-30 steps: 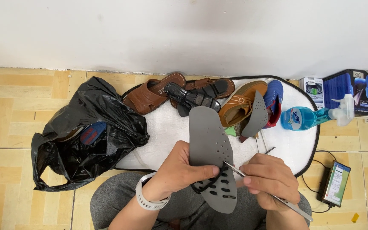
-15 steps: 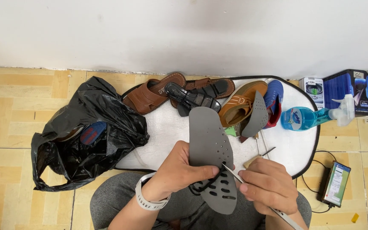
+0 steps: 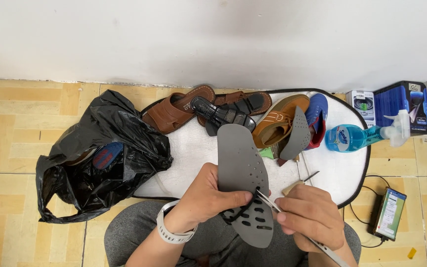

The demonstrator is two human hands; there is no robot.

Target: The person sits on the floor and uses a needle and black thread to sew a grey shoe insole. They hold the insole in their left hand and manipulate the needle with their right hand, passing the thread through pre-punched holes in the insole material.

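Head view:
Left hand (image 3: 208, 200): gripping the grey insole (image 3: 243, 180), holding it up over the lap, in front of the white mat (image 3: 193, 148).
Right hand (image 3: 310, 215): closing around a thin metal tool (image 3: 292, 222), its tip touching the insole's slotted end.
Behind: brown sandals (image 3: 176, 110), blue spray bottle (image 3: 359, 136), black bag (image 3: 100, 153).

We see through a single head-worn camera, looking steeply down over our own lap toward the tiled floor (image 3: 21, 128) and the white wall (image 3: 213, 34) at 12 o'clock. Our left hand (image 3: 208, 198) and right hand (image 3: 310, 217) sit close, low in the frame near 6 o'clock. The white mat (image 3: 193, 148) lies just beyond them.
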